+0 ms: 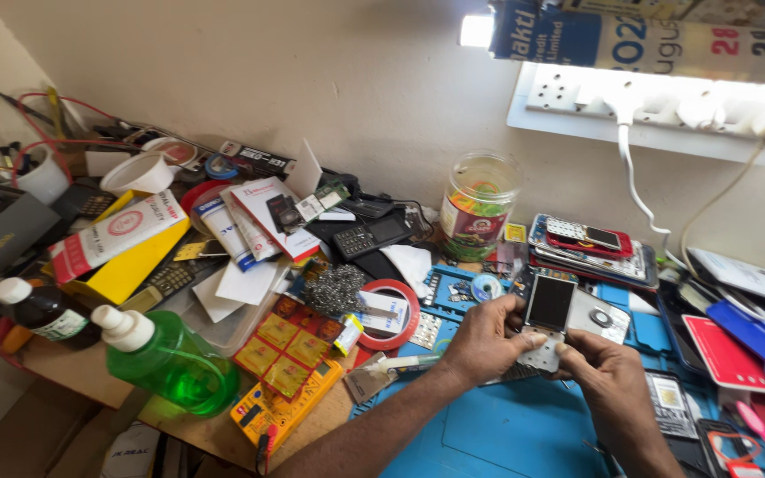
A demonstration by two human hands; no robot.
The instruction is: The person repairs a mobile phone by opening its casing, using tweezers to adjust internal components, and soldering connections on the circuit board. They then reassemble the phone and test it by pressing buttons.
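Both hands are pinched around a small keypad phone [546, 323] with its front cover off. The left hand [485, 341] grips the left edge, thumb up near the screen, and the right hand [602, 370] has its fingertips closed on the lower right corner by the keypad. The phone is held just above the blue work mat [506, 434], long axis running roughly away from the person, screen end pointing toward the wall and keypad end toward the body, tilted a bit to the right. The screen is a dark glossy rectangle in a silvery frame, and the bottom half is pale with a dotted grid where the keys sit.

Just right of it lies a grey phone shell [602, 317] with a round hole. To the left there's a red tape ring [390, 312], a ball of steel wool [334, 288], a yellow multimeter [283, 405] and a green squeeze bottle [166, 358], translucent plastic with a white cap. A clear round jar [478, 208] stands by the wall.
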